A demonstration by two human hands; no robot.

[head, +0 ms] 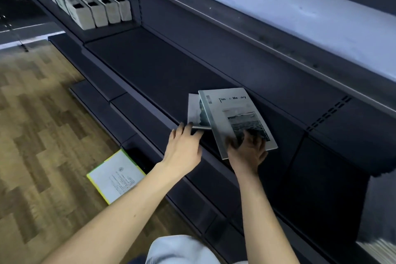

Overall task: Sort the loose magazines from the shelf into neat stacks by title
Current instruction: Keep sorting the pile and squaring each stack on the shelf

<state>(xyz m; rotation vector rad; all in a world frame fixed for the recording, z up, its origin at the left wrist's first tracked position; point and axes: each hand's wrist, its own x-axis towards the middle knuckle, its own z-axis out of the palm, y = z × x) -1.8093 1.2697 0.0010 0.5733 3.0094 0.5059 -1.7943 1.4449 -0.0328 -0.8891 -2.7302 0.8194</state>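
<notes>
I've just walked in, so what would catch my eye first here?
Two pale magazines lying crooked on the dark shelf, the top one under the right hand, the left hand touching the lower one's corner. Then the rows of pale boxes up at the far left, and a yellow-edged booklet on the wooden floor.

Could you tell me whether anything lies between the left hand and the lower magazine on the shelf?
Nothing visible does: the left hand already touches the lower magazine at its near corner, though the top magazine covers its right side.
</notes>
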